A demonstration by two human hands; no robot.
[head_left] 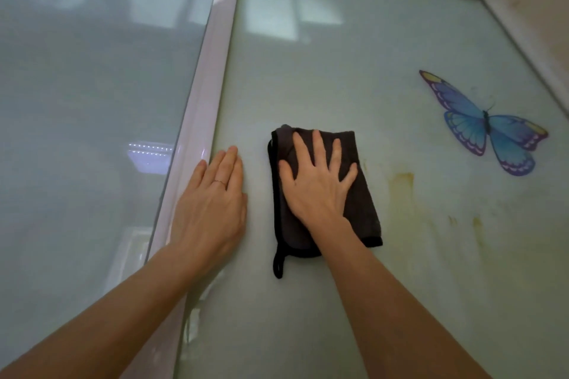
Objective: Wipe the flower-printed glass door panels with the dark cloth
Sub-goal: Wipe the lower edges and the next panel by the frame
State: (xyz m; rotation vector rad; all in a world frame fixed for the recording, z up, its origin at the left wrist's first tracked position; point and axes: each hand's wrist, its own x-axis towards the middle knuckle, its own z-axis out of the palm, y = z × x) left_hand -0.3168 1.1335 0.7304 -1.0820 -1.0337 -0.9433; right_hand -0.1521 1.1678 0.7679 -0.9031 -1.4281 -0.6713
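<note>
1. Right glass panel (385,55): frosted and pale green, it fills most of the view. It is the surface being worked on. No flower print shows in this part.
2. Left glass panel (92,86): frosted, with dim reflections. Nothing touches it, so it probably remains to be wiped.
3. White frame stile (209,71): an upright bar between the 2 panels.
4. Butterfly print (483,123): blue and purple, on the right panel, well apart from the cloth.
5. Dark cloth (363,212): folded into a thick pad and lying flat on the right panel, left of centre. The fold likely gives an even wiping face.
6. Right hand (317,184): flat on the cloth with fingers spread wide, pressing and not gripping. The spread spreads the pressure across the pad.
7. Left hand (212,203): flat with fingers straight and together, holding nothing. It rests on the glass just beside the stile, apparently to brace the body and steady the door.
8. Yellowish streaks (400,184): on the glass just right of the cloth, probably the next target.
9. Hanging loop (278,264): dangles from the cloth's lower left corner.
10. Ring (220,182): a thin band on 1 left-hand finger.
</note>
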